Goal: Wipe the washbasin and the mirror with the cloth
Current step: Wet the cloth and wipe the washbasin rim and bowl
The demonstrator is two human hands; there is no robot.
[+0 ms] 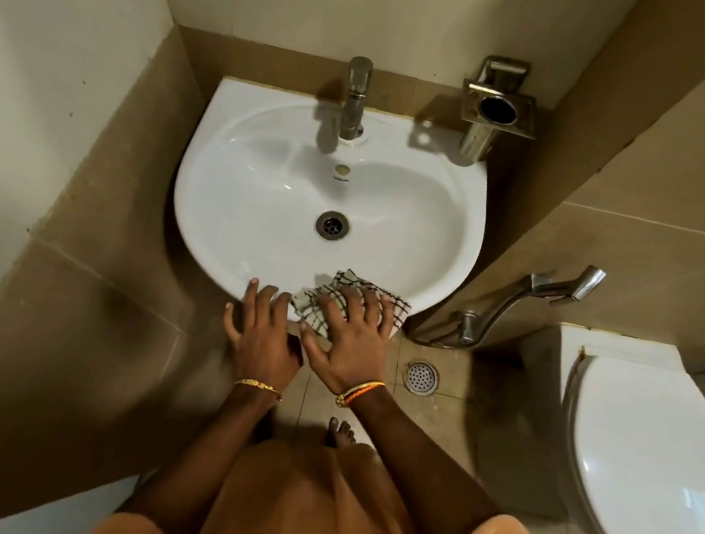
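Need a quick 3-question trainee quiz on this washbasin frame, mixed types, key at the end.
1. True or false: the right hand presses the checked cloth on the near rim of the washbasin.
2. Multiple choice: where does the left hand rest? A) on the tap B) on the washbasin's near rim, beside the cloth C) on the toilet lid
3. Fill in: the metal holder is mounted to the ____ of the tap in the picture.

Key: 1 true; 2 B; 3 right
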